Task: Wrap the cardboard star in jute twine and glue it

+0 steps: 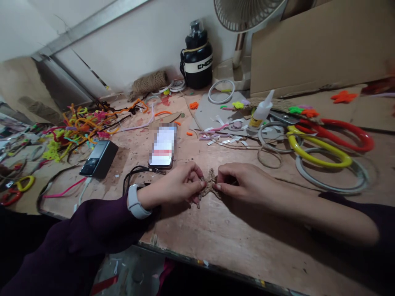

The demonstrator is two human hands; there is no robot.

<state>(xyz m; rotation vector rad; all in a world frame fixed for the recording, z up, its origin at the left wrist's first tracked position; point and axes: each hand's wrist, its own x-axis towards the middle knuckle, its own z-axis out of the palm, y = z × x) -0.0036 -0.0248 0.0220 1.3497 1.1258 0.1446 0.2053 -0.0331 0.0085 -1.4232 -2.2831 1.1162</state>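
Pinching from opposite sides, the left hand (191, 185) and right hand (236, 179) hold a jute-twine shape (210, 186) between them over the wooden tabletop (240, 242). A smartphone (163, 146) lies just beyond the left hand; past the right are a squeeze bottle (261, 111), a yellow ring (324, 163) and a red ring (367, 144).

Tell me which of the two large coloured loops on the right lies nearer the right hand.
The yellow loop; the red loop lies behind it, farther from the right hand.
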